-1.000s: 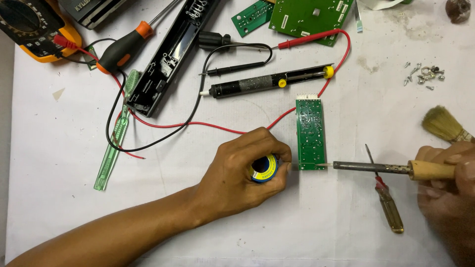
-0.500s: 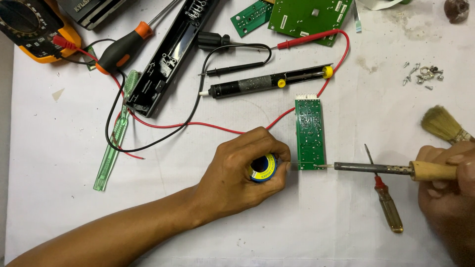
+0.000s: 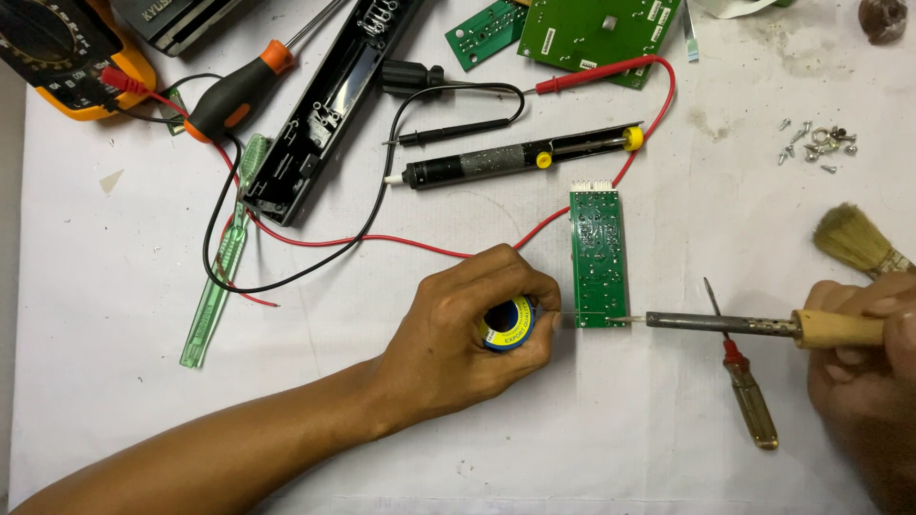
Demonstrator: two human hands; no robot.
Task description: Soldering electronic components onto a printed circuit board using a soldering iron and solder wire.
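Observation:
My left hand grips a small blue-and-yellow solder spool, and a thin wire runs from it to the lower end of a narrow green circuit board. A soldering iron with a wooden handle is held in my right hand at the right edge. Its metal tip touches the board's bottom right corner, right where the solder wire ends.
On the white sheet lie a small yellow-handled screwdriver, a brush, loose screws, a desoldering pump, red and black probe leads, a black plastic casing, an orange screwdriver, a multimeter and green boards.
The iron's tip has moved slightly left onto the board's lower corner, and my left hand has shifted a little with the spool.

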